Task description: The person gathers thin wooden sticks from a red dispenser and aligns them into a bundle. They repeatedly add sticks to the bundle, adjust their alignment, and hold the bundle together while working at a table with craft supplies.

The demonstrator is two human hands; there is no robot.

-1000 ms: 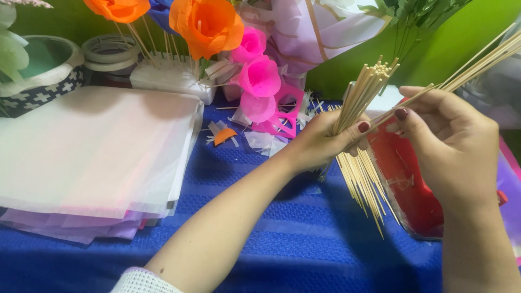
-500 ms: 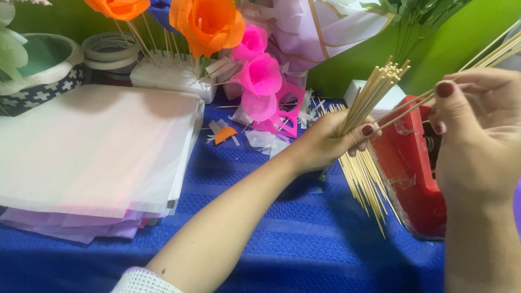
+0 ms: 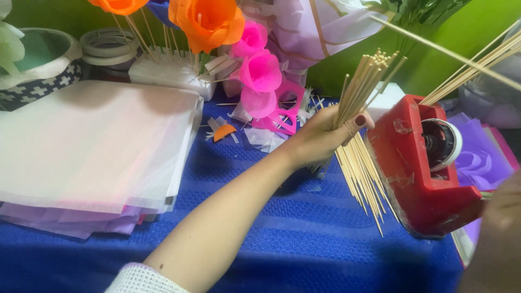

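Watching the bench (image 3: pixel 304 239) first: its blue ribbed cloth is crowded, so any slip lands on something. Your stack of translucent paper sheets (image 3: pixel 92 146) sits well left, overhanging the pale purple sheets beneath; a sweep of your left forearm could drag the top sheets off.

The red tape dispenser (image 3: pixel 423 163) stands just right of the skewers, touching or nearly touching their lower tips. Tilt the bundle and the points can snag on it.

Your left hand (image 3: pixel 320 138) is clenched around the bundle of bamboo skewers (image 3: pixel 361 125), held upright-tilted and fanning out below the grip. The clench looks loose at the bottom, so skewers could slide out and scatter.

Your right hand (image 3: pixel 496 228) is only partly in view at the lower right edge; I cannot tell its grip. One single skewer (image 3: pixel 434 51) crosses above, and it could poke the pink paper flowers (image 3: pixel 260 76).
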